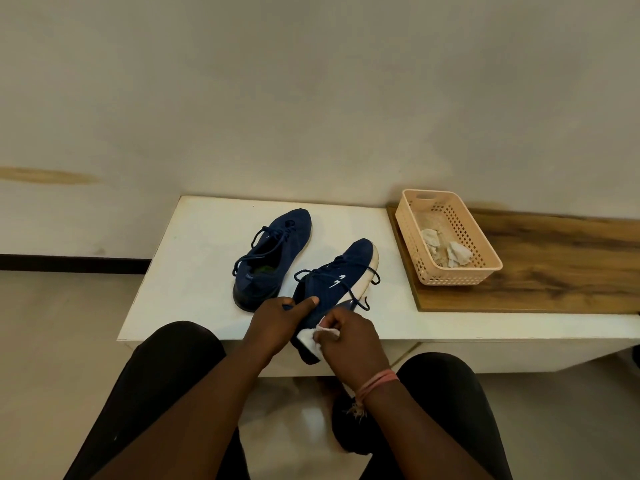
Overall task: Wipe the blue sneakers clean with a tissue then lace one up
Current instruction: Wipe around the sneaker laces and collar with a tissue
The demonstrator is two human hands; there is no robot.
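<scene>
On the white table, the left sneaker lies flat, laces loose. Just to its right, the second sneaker is tipped on its side, heel over the table's near edge. The left hand grips its heel collar, thumb on top. The right hand pinches a white tissue against the heel sole. Farther right, a peach basket holds what look like used tissues.

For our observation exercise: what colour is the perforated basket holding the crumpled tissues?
The basket is a pale peach or light orange, seen best in the head view.
</scene>
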